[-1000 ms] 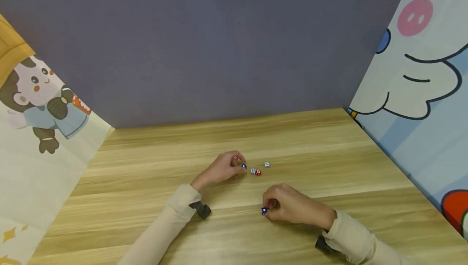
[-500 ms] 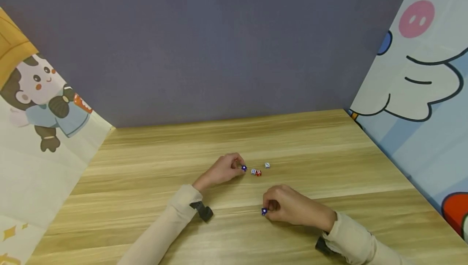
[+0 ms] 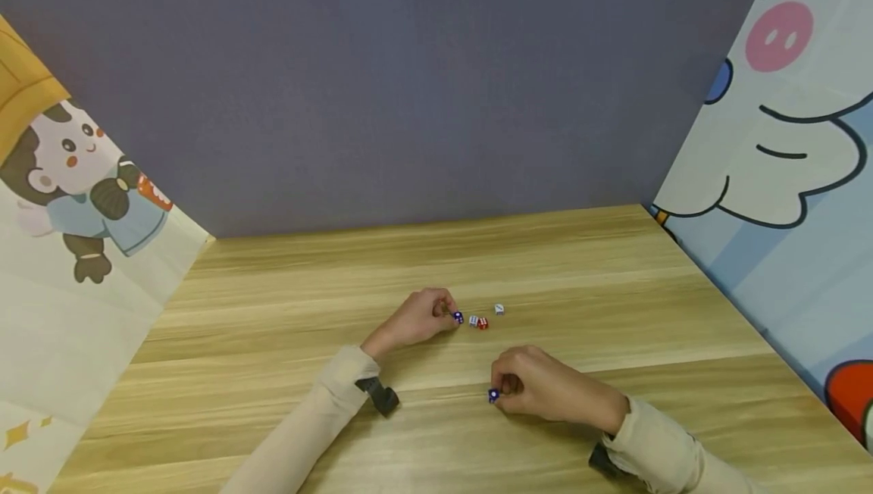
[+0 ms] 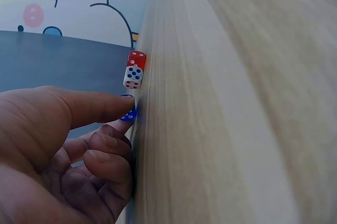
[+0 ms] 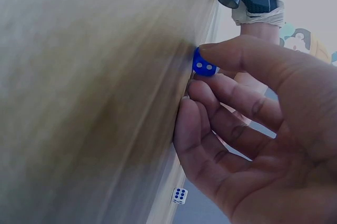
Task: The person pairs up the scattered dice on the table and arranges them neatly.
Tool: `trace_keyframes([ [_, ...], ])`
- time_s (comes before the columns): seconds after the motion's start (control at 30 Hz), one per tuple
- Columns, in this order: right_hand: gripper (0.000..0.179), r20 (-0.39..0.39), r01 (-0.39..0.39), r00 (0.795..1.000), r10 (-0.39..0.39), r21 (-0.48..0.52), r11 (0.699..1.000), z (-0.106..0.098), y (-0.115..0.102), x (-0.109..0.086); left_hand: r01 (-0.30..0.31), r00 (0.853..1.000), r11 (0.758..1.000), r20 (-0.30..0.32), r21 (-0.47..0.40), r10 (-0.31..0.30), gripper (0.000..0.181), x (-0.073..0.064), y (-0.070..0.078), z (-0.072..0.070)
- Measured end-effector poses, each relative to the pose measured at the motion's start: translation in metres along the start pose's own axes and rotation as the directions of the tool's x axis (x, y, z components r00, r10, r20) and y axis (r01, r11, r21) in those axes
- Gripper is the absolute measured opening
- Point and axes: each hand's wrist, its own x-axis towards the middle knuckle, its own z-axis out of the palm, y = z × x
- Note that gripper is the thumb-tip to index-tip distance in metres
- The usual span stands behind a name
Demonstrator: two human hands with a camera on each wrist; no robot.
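Note:
In the head view my left hand [image 3: 414,318] pinches a blue die [image 3: 458,317] with white pips between thumb and forefinger, down at the tabletop. Right beside that die sits a white die [image 3: 474,321], with a red die [image 3: 483,323] against its other side. The left wrist view shows the same blue die [image 4: 128,112] partly covered by the fingers. Nearer the front, my right hand [image 3: 539,384] pinches a second blue die [image 3: 493,395] by thumb and fingertips, close over the wood. Its two-pip face on this blue die [image 5: 205,67] shows in the right wrist view.
Another white die [image 3: 499,310] lies apart, behind and right of the red one. The wooden tabletop [image 3: 327,274] ends at a grey back panel [image 3: 423,100], with cartoon-printed walls on the left [image 3: 136,198] and right [image 3: 771,176].
My left hand has eased slightly toward the front with its blue die, beside the white die. A red die glimpsed at its fingers a second ago is now hidden. The right hand stays put.

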Motion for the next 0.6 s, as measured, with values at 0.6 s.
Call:
trace_keyframes([
  [0.6,0.014,0.017,-0.035,0.999,0.035,0.002,0.999,-0.001,-0.0042,-0.0002,0.003,1.0,0.998,-0.007,-0.058,-0.003,0.012,-0.0012,-0.0013,-0.002],
])
